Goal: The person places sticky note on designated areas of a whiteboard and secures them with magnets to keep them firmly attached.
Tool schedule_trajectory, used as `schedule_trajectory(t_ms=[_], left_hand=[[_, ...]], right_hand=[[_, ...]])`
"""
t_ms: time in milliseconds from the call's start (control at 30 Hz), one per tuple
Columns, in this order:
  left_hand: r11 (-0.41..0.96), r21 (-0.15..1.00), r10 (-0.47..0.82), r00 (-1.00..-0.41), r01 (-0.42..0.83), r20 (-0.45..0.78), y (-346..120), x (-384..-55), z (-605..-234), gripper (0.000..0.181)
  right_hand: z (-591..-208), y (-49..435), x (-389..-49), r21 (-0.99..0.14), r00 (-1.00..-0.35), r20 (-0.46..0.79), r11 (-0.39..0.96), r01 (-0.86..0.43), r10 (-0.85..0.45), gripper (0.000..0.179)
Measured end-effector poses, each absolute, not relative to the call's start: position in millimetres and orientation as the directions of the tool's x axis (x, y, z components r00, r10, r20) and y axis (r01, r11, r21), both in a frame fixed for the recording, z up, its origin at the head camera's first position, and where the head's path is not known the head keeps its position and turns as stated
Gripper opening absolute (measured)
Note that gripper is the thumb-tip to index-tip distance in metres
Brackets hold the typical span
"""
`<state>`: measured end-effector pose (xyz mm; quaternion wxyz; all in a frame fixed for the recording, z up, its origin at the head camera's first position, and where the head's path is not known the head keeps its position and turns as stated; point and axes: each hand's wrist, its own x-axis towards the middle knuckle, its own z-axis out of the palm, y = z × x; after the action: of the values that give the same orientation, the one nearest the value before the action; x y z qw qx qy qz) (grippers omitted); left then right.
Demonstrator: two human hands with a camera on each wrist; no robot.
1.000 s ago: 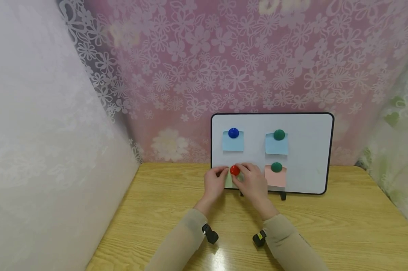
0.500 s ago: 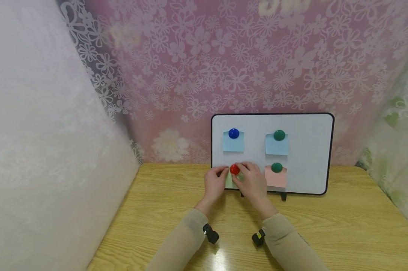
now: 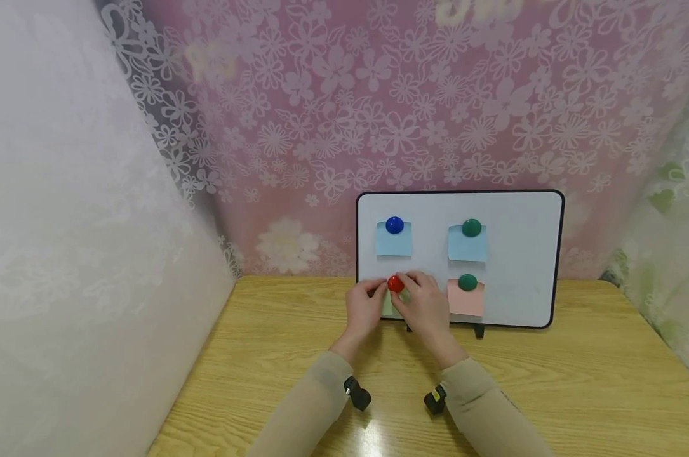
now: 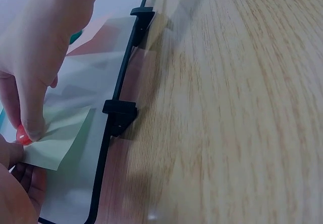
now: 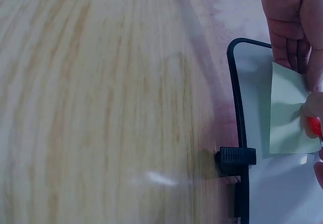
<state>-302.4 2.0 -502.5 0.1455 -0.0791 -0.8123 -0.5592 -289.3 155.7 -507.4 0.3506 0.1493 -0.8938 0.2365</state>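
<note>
My right hand (image 3: pixel 427 308) pinches a round red magnet (image 3: pixel 395 284) between thumb and index finger, at the top of a pale green sticky note (image 4: pixel 60 133). The note lies against the lower left of a whiteboard (image 3: pixel 521 254), its bottom edge lifting off the surface. With thumb and fingertips, my left hand (image 3: pixel 364 309) pinches the note's upper left corner. In the right wrist view the same green note (image 5: pixel 290 113) hangs between both hands, its far side covered by fingers.
Above is a blue note (image 3: pixel 394 244) under a blue magnet (image 3: pixel 394 225). To the right, green magnets hold another blue note (image 3: pixel 467 247) and a pink note (image 3: pixel 465 301). Black clip feet (image 4: pixel 121 115) support the whiteboard on the wooden table (image 3: pixel 298 317), before a floral curtain (image 3: pixel 321 127).
The red magnet, in my right hand's pinch, has shifted slightly upward on the board. My left hand has edged slightly up and right, still at the note's corner.
</note>
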Motion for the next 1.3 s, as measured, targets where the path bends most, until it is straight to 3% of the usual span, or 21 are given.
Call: schedule_trajectory(t_ms=[1300], left_hand=[[0.338,0.9,-0.052,-0.949,0.275,0.31,-0.4,-303.0,-503.5,0.015]], right_hand=[[-509.4,150.5,-289.5,-0.311,-0.707,0.702,0.855,-0.415,-0.087,0.041]])
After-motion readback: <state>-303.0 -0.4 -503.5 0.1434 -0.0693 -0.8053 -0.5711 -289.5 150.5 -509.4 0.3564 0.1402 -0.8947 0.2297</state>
